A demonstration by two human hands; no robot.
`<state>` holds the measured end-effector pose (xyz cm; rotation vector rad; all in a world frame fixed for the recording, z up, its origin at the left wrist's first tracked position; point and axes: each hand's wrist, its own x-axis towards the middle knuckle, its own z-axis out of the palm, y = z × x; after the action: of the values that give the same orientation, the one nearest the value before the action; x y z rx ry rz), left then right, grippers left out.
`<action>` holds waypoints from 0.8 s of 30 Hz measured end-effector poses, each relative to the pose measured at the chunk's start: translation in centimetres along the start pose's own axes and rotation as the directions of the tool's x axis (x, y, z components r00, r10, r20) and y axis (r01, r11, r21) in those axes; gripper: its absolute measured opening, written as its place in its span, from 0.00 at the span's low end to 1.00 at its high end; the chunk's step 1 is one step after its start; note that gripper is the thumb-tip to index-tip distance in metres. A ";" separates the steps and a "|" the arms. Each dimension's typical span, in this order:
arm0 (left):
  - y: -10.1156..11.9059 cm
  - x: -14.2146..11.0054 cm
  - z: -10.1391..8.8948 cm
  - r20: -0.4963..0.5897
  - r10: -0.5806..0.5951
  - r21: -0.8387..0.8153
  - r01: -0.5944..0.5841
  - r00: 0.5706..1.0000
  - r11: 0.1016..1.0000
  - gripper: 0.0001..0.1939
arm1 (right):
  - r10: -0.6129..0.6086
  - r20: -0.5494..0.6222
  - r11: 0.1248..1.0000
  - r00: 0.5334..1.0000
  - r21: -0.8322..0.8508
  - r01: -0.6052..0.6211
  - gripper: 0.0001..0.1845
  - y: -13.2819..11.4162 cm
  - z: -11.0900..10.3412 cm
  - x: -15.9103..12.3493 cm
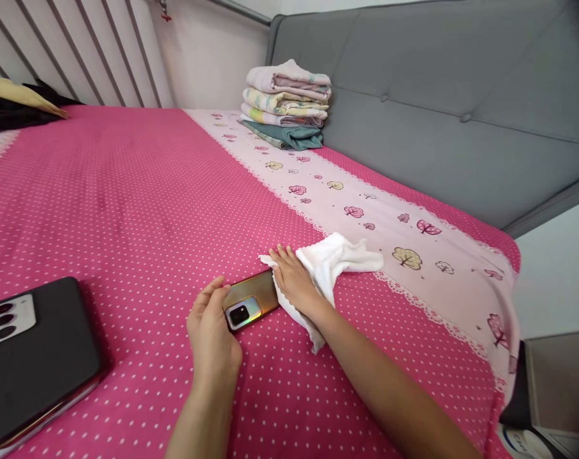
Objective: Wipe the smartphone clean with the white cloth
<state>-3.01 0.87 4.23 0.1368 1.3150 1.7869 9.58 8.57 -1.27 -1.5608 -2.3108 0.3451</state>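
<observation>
A gold, shiny smartphone (252, 294) lies on the bed with its back and square camera block facing up. My left hand (215, 335) grips its near left end, thumb on top and fingers curled at the edge. Over the phone's far right end lies a white cloth (325, 261), loosely bunched to the right. My right hand (294, 280) rests flat on this cloth, fingers stretched out and pressing down at the phone's end. That end is hidden under the cloth and hand.
A large black-backed device with three lenses (45, 357) lies at the left. Folded cloths (287, 105) form a stack against the grey headboard (414, 89). Dark and yellow fabric (16, 102) lies at the far left, below a radiator (79, 51). The polka-dot bedspread (141, 210) drops off at the right.
</observation>
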 end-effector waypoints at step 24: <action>-0.2 0.1 -0.1 -0.030 0.024 -0.013 -0.025 0.999 1.000 0.13 | 0.033 0.003 0.999 0.999 -0.040 -0.033 0.28 -1.7 -1.6 -3.0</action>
<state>-2.99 0.85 3.95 0.1196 1.3275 1.8245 9.81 5.16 0.41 -1.6199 -2.3105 0.3122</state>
